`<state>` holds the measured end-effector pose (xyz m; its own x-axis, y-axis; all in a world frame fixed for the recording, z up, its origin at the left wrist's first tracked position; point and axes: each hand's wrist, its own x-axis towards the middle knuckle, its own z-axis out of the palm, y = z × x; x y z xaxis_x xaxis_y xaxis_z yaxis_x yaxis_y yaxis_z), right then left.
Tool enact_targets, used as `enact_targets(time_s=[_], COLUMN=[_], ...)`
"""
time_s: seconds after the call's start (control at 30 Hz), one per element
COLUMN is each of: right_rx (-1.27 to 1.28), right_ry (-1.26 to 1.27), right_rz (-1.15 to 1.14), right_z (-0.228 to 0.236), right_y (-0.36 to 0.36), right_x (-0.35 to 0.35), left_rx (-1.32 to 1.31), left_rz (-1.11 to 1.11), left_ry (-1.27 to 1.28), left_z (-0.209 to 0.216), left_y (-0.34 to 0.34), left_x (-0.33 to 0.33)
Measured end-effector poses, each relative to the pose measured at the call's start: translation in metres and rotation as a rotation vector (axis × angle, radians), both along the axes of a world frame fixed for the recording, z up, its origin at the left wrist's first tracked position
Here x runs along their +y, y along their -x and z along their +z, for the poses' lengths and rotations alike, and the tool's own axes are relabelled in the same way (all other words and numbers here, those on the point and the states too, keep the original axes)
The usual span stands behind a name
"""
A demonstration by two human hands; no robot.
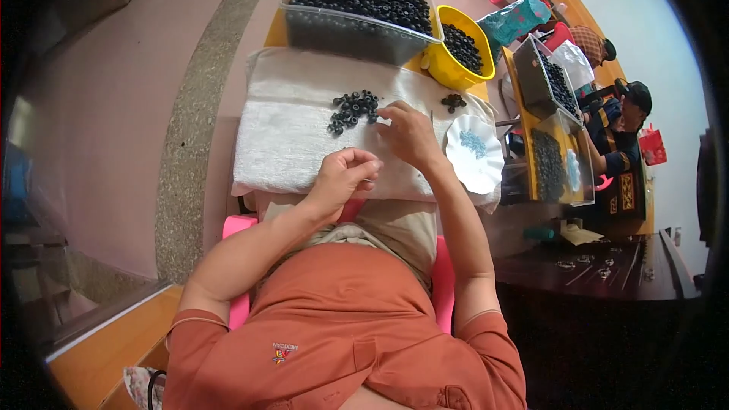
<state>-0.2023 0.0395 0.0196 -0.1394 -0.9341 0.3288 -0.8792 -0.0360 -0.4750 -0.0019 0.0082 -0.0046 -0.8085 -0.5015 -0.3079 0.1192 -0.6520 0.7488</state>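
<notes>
A loose pile of small black ring-like parts (353, 111) lies on a white towel (281, 118) in front of me. My right hand (410, 133) is at the pile's right edge, its bent thumb and fingertips apart beside the nearest parts. Closer to my body, my left hand (345, 178) hovers over the towel's near part with thumb and fingers pinched together; whatever they hold is hidden. Right of my right hand, a white wavy-rimmed dish (482, 171) carries small light-blue pieces (472, 144). A smaller cluster of dark parts (453, 102) sits above the dish.
Beyond the towel stands a clear plastic bin (342, 34) heaped with black parts, beside a yellow basin (448, 68) of more. Further right, clear tubs (547, 91) hold similar parts, and a person in a dark cap (626, 110) sits there. A pink chair (239, 228) is beneath me.
</notes>
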Motion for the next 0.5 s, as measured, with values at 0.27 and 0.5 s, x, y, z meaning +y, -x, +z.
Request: enact_targets(time_s=[0.27, 0.5], right_rx=[0.218, 0.201], right_ry=[-0.094, -0.160], right_rz=[-0.062, -0.064], right_z=[-0.008, -0.010], right_y=[-0.003, -0.001], right_x=[-0.006, -0.005], left_rx=[0.002, 0.000], left_rz=[-0.002, 0.000], left_ry=[-0.001, 0.021], left_z=[0.000, 0.001], left_y=[0.000, 0.000], left_x=[-0.001, -0.001])
